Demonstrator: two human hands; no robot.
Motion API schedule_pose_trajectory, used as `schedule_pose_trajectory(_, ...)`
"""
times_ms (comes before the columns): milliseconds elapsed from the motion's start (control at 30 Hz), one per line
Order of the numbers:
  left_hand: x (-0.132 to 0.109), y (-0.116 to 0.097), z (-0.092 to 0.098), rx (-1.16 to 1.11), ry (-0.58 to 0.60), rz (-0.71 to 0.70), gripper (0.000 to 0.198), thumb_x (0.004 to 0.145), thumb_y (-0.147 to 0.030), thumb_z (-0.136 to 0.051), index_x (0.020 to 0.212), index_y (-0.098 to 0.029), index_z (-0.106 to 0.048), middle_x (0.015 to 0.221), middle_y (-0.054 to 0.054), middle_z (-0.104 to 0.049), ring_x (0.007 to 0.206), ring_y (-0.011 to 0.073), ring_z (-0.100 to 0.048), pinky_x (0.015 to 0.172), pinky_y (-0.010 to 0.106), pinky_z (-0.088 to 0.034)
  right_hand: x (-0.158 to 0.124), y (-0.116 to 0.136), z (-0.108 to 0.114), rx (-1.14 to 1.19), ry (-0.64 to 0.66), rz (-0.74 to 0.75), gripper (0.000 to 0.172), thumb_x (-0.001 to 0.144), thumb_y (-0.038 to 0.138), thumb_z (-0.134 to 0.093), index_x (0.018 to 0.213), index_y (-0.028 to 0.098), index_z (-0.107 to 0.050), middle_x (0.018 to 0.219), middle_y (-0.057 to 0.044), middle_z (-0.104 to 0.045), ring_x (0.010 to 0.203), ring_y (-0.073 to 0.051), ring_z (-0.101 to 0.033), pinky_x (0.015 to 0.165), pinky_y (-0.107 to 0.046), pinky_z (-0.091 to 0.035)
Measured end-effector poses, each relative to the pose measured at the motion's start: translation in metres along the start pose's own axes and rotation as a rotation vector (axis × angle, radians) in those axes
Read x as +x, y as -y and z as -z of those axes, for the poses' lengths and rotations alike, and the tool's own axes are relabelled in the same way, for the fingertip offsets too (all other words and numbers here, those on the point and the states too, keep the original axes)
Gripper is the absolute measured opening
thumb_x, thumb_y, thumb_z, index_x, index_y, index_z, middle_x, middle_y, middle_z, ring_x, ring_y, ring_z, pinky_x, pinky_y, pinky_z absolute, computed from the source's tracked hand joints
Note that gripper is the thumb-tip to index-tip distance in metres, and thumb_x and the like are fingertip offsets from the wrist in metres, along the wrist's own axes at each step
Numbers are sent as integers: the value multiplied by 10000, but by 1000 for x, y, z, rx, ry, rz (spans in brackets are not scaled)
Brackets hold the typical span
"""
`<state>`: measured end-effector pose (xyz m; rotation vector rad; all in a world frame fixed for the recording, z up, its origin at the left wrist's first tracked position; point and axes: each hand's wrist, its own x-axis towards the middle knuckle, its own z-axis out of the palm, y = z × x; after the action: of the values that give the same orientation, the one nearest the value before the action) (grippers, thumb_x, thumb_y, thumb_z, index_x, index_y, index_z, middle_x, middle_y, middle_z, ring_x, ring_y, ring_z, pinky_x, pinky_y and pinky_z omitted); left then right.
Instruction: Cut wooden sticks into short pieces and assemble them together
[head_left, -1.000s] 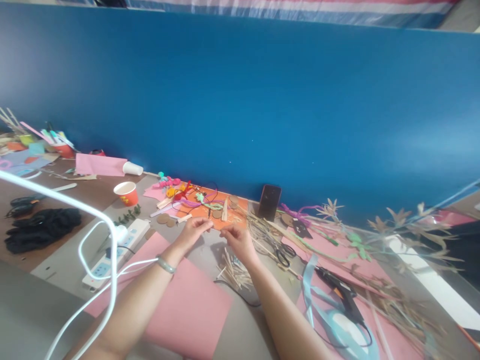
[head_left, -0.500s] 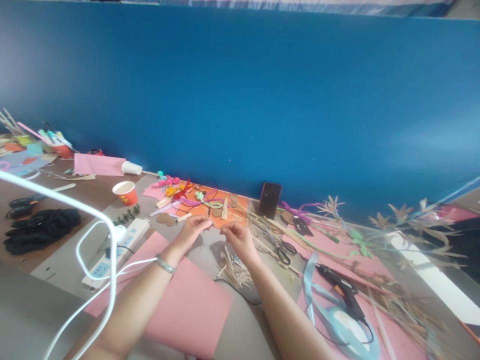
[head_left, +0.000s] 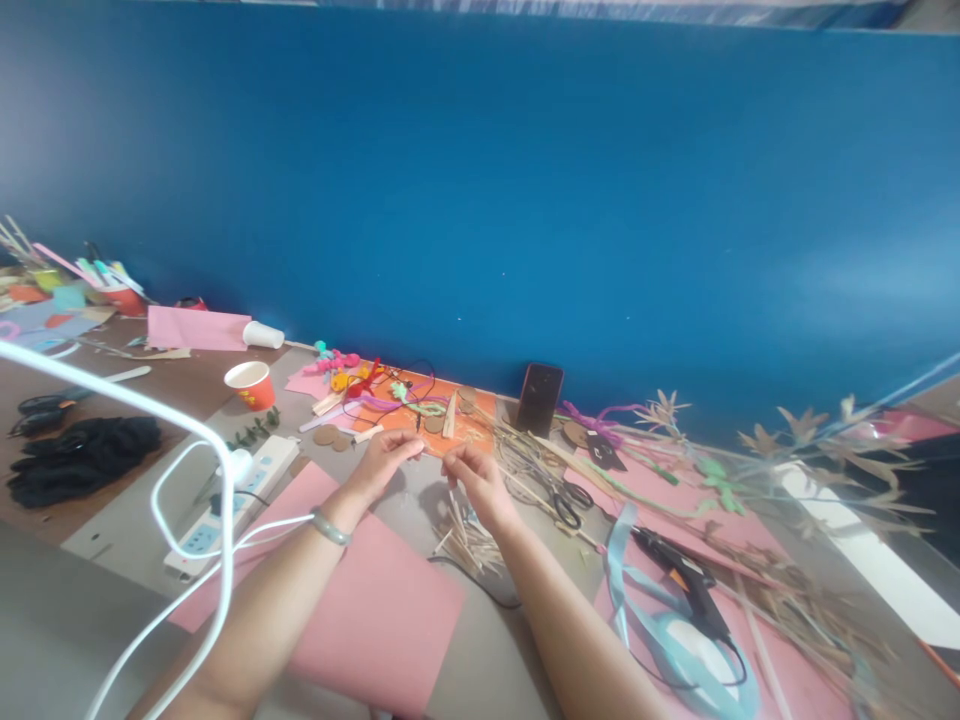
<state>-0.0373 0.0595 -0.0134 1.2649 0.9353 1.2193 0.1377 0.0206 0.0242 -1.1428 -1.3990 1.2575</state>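
My left hand (head_left: 390, 458), with a bangle on its wrist, is closed in a pinch, fingertips pointing right. Facing it a short gap away, my right hand (head_left: 478, 482) pinches too, thumb against fingers. Whatever lies between the fingertips is too small to make out. Both hands hover above the grey table, just in front of an orange sheet (head_left: 480, 408) with craft scraps on it. Below my right hand lies a pile of thin wooden sticks (head_left: 469, 545). A large pink sheet (head_left: 375, 610) lies under my left forearm.
A power strip (head_left: 251, 500) and a paper cup (head_left: 251, 387) are at left, with a white cable (head_left: 225, 560) looping in front. A phone (head_left: 538, 400) leans on the blue wall. Scissors (head_left: 571, 503), a glue gun (head_left: 690, 585), blue ribbon roll (head_left: 701, 660) and dried stalks lie right.
Both hands keep almost the same place. The fingers of my right hand have shifted slightly, and a small pale bit now shows beneath them.
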Motion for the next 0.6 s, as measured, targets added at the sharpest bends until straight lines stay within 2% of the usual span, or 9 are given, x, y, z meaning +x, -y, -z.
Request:
schedule_pose_trajectory(167, -1, -2, 0, 46, 2, -13, 214, 726, -348, -657, 717, -137, -689, 641, 15, -619, 647, 126, -523, 659, 244, -404, 1, -2, 2, -48, -14, -14, 268, 796, 411, -551, 717, 161, -605, 611, 0, -595, 516, -97, -463, 567, -234, -386)
schedule_pose_trajectory(300, -3, -7, -2, 80, 32, -37, 215, 743, -351, -648, 732, -139, -685, 648, 12, -614, 649, 124, -526, 653, 238, -406, 3, -5, 0, -19, -18, 29, 385, 854, 470, -451, 773, 150, -649, 711, -40, -656, 554, -108, -515, 644, -264, -429)
schedule_pose_trajectory(367, -4, -11, -3, 98, 73, -57, 211, 747, -348, -647, 733, -141, -682, 659, 12, -613, 661, 125, -530, 658, 236, -409, 3, -5, -2, -17, -12, 18, 428, 860, 502, -436, 761, 146, -652, 701, -47, -658, 545, -110, -522, 619, -261, -433)
schedule_pose_trajectory(500, -6, -16, -4, 140, 150, -104, 199, 758, -335, -637, 747, -142, -687, 688, 16, -618, 678, 127, -530, 663, 235, -409, 1, -6, -7, -83, -67, 0, 336, 780, 480, -579, 689, 160, -618, 594, -16, -611, 502, -104, -493, 533, -233, -410)
schedule_pose_trajectory(600, -7, -16, -4, 174, 175, -118, 206, 768, -336, -624, 742, -141, -684, 697, 19, -618, 689, 130, -527, 671, 238, -404, 2, -9, -7, -99, -91, 14, 295, 760, 447, -605, 662, 170, -590, 543, 7, -571, 480, -100, -469, 508, -225, -395)
